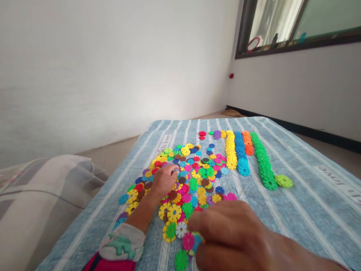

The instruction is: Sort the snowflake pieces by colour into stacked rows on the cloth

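Note:
A loose pile of coloured plastic snowflake discs (194, 180) lies on a blue striped cloth (304, 188). My left hand (165, 180) rests in the pile's left part, its fingers pinched together on a small blue disc at their tips. My right hand (234, 235) is close to the camera at the pile's near edge, fingers curled around discs, with a pink and a blue one showing under the fingertips. Sorted overlapping rows lie behind the pile: yellow (230, 150), blue (241, 156), orange (248, 143) and green (263, 162).
A light green disc (284, 181) lies at the near end of the green row. Small purple (216, 134) and red (202, 133) groups sit at the far side. A grey pillow (42, 195) lies on the left. White walls and a window (299, 22) stand behind.

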Demonstrator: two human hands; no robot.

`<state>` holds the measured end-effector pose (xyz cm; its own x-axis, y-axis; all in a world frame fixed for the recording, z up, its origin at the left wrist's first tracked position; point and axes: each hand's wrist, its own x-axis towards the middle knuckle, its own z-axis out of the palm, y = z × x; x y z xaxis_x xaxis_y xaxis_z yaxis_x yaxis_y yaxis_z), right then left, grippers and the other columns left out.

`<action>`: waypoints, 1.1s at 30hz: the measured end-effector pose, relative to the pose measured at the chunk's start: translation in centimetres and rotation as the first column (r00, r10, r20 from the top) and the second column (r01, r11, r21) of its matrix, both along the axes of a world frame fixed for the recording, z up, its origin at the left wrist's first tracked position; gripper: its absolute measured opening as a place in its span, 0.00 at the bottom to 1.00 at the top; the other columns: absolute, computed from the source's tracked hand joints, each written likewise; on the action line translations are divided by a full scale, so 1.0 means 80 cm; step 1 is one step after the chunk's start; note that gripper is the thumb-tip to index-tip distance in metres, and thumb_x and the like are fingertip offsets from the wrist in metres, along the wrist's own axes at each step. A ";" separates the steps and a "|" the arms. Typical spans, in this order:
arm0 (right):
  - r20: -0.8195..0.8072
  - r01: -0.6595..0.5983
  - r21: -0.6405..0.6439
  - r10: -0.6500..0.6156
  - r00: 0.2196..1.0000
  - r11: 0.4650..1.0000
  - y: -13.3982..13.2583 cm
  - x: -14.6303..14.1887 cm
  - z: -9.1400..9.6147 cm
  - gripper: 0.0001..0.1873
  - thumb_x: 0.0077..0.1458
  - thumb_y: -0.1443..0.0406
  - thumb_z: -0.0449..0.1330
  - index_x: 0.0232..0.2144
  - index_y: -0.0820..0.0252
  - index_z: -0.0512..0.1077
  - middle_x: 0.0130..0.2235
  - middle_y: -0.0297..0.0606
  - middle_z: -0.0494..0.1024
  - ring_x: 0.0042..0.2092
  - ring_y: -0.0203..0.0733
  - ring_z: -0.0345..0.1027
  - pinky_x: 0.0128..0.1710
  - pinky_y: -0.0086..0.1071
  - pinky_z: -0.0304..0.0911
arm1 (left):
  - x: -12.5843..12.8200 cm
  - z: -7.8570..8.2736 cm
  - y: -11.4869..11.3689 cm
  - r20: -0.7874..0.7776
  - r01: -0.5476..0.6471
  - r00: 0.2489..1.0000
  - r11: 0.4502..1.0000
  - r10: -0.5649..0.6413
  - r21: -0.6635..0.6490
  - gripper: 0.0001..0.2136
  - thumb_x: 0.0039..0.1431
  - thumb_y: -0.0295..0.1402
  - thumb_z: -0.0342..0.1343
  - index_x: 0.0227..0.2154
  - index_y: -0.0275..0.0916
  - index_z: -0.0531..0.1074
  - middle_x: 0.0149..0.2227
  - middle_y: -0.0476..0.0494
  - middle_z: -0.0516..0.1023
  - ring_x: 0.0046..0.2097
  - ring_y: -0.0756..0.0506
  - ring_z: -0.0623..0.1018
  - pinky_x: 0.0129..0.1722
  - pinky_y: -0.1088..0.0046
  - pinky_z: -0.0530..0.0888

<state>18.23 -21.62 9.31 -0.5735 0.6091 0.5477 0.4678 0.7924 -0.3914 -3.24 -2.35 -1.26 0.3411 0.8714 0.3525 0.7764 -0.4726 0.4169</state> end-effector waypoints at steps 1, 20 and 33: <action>0.015 0.014 0.010 -0.014 1.000 1.000 0.013 -0.005 -0.008 0.13 0.61 0.68 0.51 0.25 0.56 0.69 0.30 0.35 0.73 0.29 0.35 0.66 0.29 0.28 0.64 | -0.001 0.000 0.000 0.006 0.009 1.000 1.000 -0.009 0.009 0.12 0.53 0.31 0.47 0.33 0.40 0.77 0.38 0.44 0.81 0.41 0.44 0.78 0.44 0.71 0.72; 0.036 0.635 -0.148 -0.638 0.769 0.758 0.118 0.084 -0.176 0.14 0.59 0.68 0.47 0.37 0.59 0.73 0.35 0.39 0.77 0.38 0.42 0.72 0.39 0.33 0.65 | -0.003 -0.004 -0.004 0.147 0.010 0.989 1.000 -0.007 -0.017 0.11 0.56 0.34 0.47 0.32 0.41 0.76 0.34 0.48 0.81 0.38 0.46 0.79 0.40 0.73 0.73; 0.045 0.604 -0.164 -0.606 0.794 0.780 0.117 0.084 -0.176 0.13 0.59 0.67 0.48 0.33 0.57 0.72 0.32 0.36 0.74 0.35 0.40 0.70 0.37 0.30 0.63 | -0.006 -0.005 -0.002 0.247 -0.024 0.968 0.999 0.035 -0.047 0.14 0.57 0.33 0.47 0.38 0.40 0.77 0.41 0.47 0.81 0.44 0.45 0.79 0.49 0.70 0.74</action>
<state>24.98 -12.23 -4.79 -0.0528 0.9088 0.4139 0.8253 0.2731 -0.4943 -3.74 -2.48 -1.65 0.2220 0.8961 0.3843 0.6593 -0.4283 0.6180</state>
